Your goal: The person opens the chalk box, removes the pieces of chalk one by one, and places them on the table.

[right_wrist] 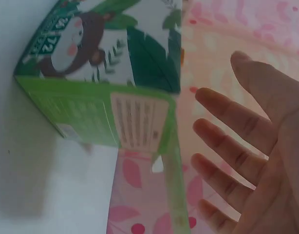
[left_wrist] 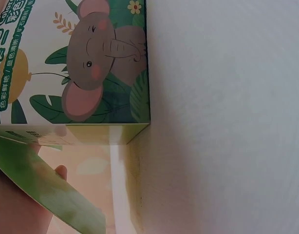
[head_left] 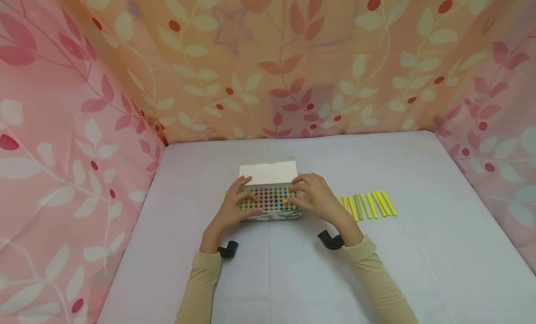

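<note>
An open crayon box (head_left: 271, 204) stands on the bench (head_left: 293, 277), its white lid flap (head_left: 268, 172) folded back on the far side. The box is packed with crayons standing on end, so that only their round tips (head_left: 270, 199) show as rows of coloured dots; one orange tip (head_left: 286, 201) stands out near the right end of the box. The near wall of the box carries a printed jungle picture: the left wrist view shows a grey elephant (left_wrist: 98, 58) among green leaves, and the right wrist view shows a brown monkey (right_wrist: 79, 46) beside a green end panel.

The left hand (head_left: 238, 205) rests on the left end of the box, fingers lying across the tips and over the near edge; in the left wrist view a fingertip (left_wrist: 61, 171) shows just beside a green side flap (left_wrist: 37, 183). Whether its grip is clenched on the box or only laid on it cannot be told.

The right hand (head_left: 311, 196) lies over the right end of the box, its fingers reaching onto the tips beside the orange one. In the right wrist view its fingers (right_wrist: 227, 146) are spread and nearly straight, the grip released and holding nothing.

To the right of the box, a row of yellow and yellow-green crayons (head_left: 368, 205) lies side by side on the bench, apart from the box. A leaf-patterned pink and orange cloth (head_left: 268, 58) hangs behind and to both sides of the box.
</note>
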`<state>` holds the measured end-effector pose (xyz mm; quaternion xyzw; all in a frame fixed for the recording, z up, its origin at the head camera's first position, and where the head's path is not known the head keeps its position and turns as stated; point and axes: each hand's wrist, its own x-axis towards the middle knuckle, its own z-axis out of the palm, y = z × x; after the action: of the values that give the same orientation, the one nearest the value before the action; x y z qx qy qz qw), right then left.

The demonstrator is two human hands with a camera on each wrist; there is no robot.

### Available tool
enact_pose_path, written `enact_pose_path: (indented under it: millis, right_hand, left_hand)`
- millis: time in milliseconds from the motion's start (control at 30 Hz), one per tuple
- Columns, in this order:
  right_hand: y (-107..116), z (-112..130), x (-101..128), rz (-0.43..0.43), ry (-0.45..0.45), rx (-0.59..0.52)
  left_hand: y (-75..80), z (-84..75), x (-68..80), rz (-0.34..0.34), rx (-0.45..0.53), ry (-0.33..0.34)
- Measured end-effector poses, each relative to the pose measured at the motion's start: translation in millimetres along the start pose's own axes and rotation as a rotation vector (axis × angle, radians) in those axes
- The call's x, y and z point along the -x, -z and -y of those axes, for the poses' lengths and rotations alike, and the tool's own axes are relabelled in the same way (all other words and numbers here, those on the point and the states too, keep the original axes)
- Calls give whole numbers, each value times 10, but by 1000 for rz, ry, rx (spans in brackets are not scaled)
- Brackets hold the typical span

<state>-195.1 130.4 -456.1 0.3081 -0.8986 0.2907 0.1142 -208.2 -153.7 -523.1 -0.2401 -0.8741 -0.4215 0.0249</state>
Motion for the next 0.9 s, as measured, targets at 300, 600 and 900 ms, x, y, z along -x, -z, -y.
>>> enact_pose_path:
  millis: [300, 600, 900]
  right_hand:
    - [-103, 72, 11, 89, -15, 46]
    - [-173, 74, 31, 79, -41, 84]
    - [-218, 58, 28, 45, -41, 100]
  left_hand:
    - [5, 14, 6, -5, -3, -8]
    - [-6, 29, -2, -8, -18, -13]
    - [-4, 36, -18, -9, -33, -18]
